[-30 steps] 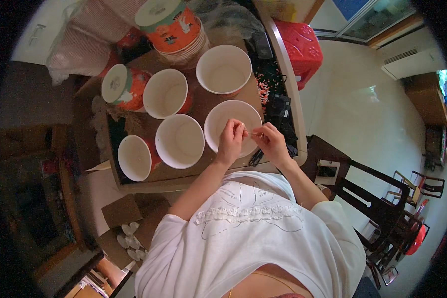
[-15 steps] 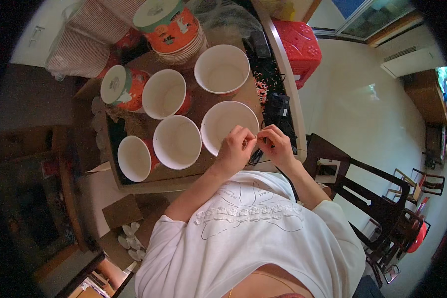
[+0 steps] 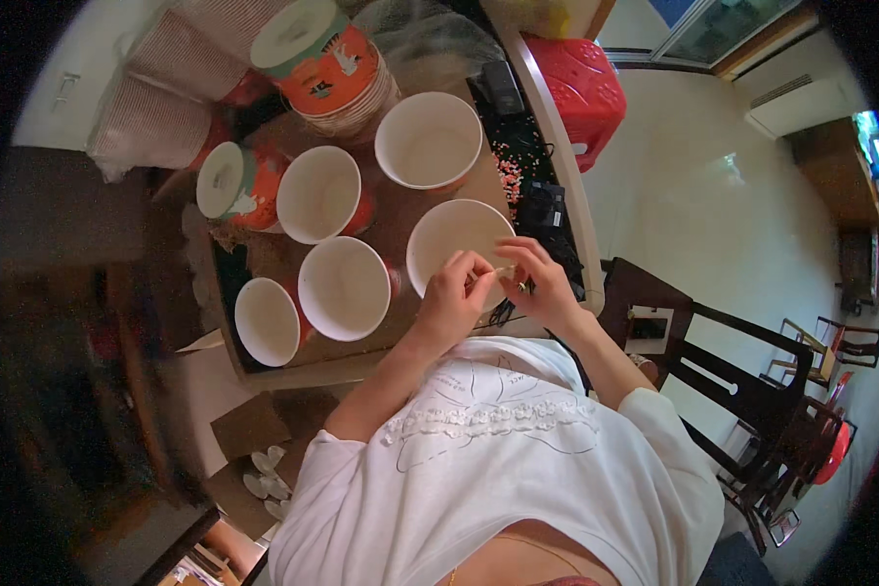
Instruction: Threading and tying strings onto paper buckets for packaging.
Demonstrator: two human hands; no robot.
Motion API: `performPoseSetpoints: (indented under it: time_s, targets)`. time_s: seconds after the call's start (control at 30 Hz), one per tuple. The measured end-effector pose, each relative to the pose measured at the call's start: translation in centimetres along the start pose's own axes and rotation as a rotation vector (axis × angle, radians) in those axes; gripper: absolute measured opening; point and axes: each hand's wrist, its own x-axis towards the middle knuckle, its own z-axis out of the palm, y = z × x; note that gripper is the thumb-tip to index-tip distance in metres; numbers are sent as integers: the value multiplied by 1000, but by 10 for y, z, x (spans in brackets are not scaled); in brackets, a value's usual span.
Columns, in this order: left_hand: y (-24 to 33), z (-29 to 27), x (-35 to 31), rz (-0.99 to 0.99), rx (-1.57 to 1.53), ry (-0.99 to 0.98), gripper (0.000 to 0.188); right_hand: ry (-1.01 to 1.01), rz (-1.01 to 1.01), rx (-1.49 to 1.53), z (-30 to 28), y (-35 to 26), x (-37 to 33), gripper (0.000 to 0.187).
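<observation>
My left hand [image 3: 457,295] and my right hand [image 3: 547,285] meet over the near right paper cup [image 3: 438,227], just above its rim. Between their fingertips is a small pale, yellowish piece [image 3: 504,272], too small to name. The left thumb and fingers pinch it; the right fingers curl at its other end, some raised and slightly blurred. Beside that cup stands another open white paper cup [image 3: 344,289], with a smaller one [image 3: 268,322] at its left. Behind them are two more open cups, one mid-left [image 3: 318,195] and one wide [image 3: 429,141].
An orange and green stack of cups [image 3: 334,80] stands upside down at the back, near bagged stacks [image 3: 151,122]. Small pink and white grains [image 3: 508,176] and a black adapter [image 3: 542,206] lie along the right edge. A red stool [image 3: 576,93] and dark chair [image 3: 718,356] stand right.
My fingertips have parted a little, and the pale piece now shows between them. My right fingers have lifted. The whole view has shifted slightly.
</observation>
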Motion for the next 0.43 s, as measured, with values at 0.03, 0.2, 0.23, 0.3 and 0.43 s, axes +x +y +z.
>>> performPoseSetpoints:
  time_s: [0.03,0.2,0.23,0.3,0.43]
  targets:
    - [-3,1,0,15,7,10,9,-97,49,-46,-1,7,-1,34]
    - [-20,4,-1,-82,-19,14,9,-32,-19,-7,6,34,-8,26]
    - [-20,3,-2,-105,-7,11,9,-31,-6,-8,6,32,-8,24]
    - [-24,4,-3,-105,0,7,9,-37,-14,-1,4,25,-6,22]
    - [-23,7,-3,-103,12,15,10,-72,-32,19,5,24,-3,20]
